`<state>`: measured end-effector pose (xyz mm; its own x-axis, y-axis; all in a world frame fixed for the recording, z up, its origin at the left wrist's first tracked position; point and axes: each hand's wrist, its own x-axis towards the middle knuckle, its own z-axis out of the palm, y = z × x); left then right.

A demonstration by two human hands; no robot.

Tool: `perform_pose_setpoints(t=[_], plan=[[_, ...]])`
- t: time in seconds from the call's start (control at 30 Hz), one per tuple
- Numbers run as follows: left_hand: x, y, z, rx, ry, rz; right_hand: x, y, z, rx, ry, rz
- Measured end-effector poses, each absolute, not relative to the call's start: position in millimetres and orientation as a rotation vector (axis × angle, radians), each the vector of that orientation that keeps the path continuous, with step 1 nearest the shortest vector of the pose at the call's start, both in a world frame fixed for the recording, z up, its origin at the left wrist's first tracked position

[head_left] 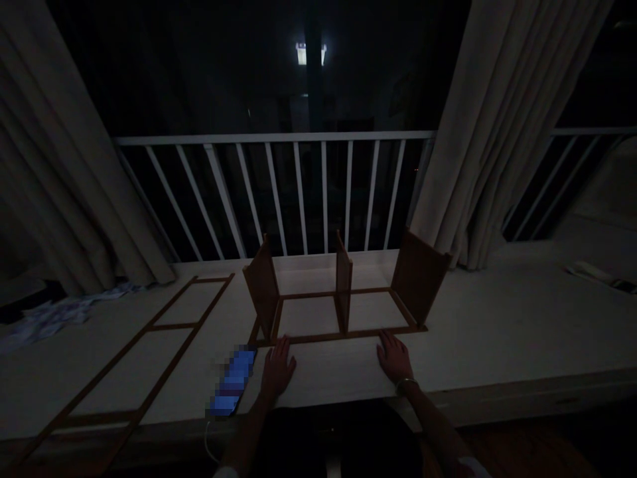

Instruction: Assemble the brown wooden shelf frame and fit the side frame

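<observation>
A brown wooden frame (pixel 318 337) lies on the pale ledge, with three upright panels standing on it: a left panel (pixel 262 285), a middle panel (pixel 343 282) and a right panel (pixel 421 275). At the frame's near left edge rests my left hand (pixel 279 368), fingers stretched forward, palm down. My right hand (pixel 395 358) lies flat near the right part of the same edge, fingertips at the rail, a bracelet on its wrist. Neither hand appears to grasp anything. Just left of my left hand is a phone (pixel 233 384) with a lit, blurred screen.
A second ladder-like wooden frame (pixel 172 326) lies at the left, its near end past the ledge's (pixel 497 332) front edge. A white cable (pixel 209 441) hangs below the phone. Behind stand a white railing (pixel 323 137) and curtains (pixel 507 133). Patterned cloth (pixel 54 318) lies far left. The room is dim.
</observation>
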<state>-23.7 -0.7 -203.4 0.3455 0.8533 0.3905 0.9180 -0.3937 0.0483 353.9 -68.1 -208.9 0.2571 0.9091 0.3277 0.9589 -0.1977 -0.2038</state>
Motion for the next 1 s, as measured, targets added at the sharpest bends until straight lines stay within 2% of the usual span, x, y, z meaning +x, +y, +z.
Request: perform_pose_setpoints(t=[1.0], plan=[[-25.3,0.4,-210.1,-2.393,-1.589,-0.495,356.7,-66.4,-217.7,-2.124,-1.709,-0.254]])
